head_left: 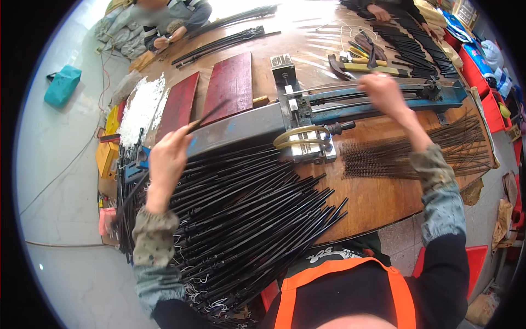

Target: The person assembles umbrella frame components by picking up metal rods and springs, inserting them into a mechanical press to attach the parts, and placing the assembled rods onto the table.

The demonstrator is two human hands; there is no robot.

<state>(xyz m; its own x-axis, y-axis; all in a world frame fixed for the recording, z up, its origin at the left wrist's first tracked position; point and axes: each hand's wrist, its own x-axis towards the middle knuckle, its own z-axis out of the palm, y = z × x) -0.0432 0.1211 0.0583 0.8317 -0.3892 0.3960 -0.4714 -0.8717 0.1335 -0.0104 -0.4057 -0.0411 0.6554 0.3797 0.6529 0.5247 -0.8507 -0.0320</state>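
Observation:
My left hand (166, 162) is closed around a thin black rod (207, 116), which slants up to the right past a grey metal beam. Its lower end trails down to the left over a big pile of black rods (235, 203), several with white cords at their ends. My right hand (381, 92) is raised above the blue metal rail (372, 107) of a bench fixture, its fingers curled together. What they hold, if anything, I cannot make out. Between my hands stands the fixture's clamp block (304, 140) with yellowish hoses.
Long thin springs (405, 151) lie on the wooden table (372, 200) at right. Dark red boards (229, 88), white small pieces (143, 107), and a hammer (338, 67) sit beyond the fixture. Other people's hands (169, 39) work at the far side. Red bins (479, 71) stand at right.

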